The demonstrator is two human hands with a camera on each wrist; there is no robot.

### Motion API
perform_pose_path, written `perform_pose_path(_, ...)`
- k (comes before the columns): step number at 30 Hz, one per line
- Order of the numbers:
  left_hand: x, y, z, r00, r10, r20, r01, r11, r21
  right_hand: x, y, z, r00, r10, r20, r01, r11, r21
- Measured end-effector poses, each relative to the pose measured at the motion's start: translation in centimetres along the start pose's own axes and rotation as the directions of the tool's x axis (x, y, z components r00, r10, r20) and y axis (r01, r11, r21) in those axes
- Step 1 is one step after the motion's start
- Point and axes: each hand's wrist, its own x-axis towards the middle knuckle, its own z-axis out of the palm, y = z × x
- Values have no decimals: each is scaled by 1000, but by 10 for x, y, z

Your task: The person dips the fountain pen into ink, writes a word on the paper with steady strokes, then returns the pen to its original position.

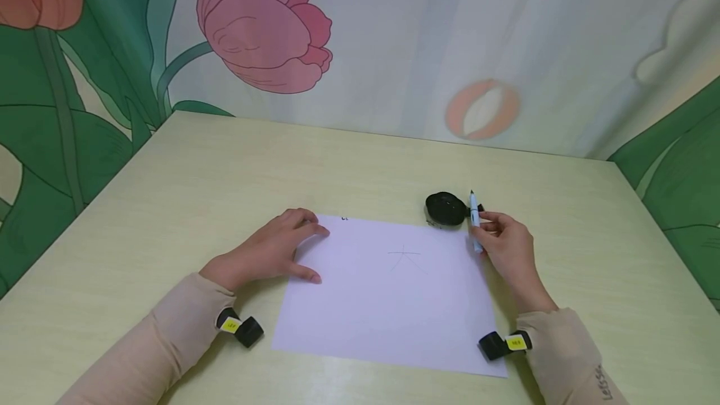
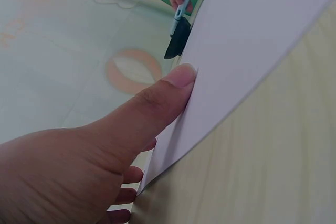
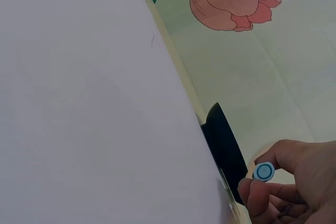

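Observation:
A light-blue pen [image 1: 475, 222] is pinched between the thumb and fingers of my right hand [image 1: 509, 249], its dark tip pointing toward the back of the table. Only its round end faces the camera in the right wrist view. My left hand [image 1: 275, 245] touches the upper left edge of a white sheet of paper [image 1: 360, 305], thumb and fingers spread apart. Thin pencil-like lines [image 1: 404, 253], one horizontal with others fanning from it, mark the sheet's upper right. Just beyond that corner sits a small black pan-like dish [image 1: 446, 209], its short handle partly behind the pen.
The pale wooden table [image 1: 236, 161] extends around the sheet on all sides. Its far edge meets a curtain [image 1: 394, 49] printed with flowers and leaves. Black wrist cameras [image 1: 247, 331] are strapped over both beige sleeves.

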Motion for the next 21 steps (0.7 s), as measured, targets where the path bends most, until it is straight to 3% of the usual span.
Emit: perform_pose_path(21,0,0,0,1000,10,-5,-10,1000,7,2,3,1,1000,17,8,-17,994,-104)
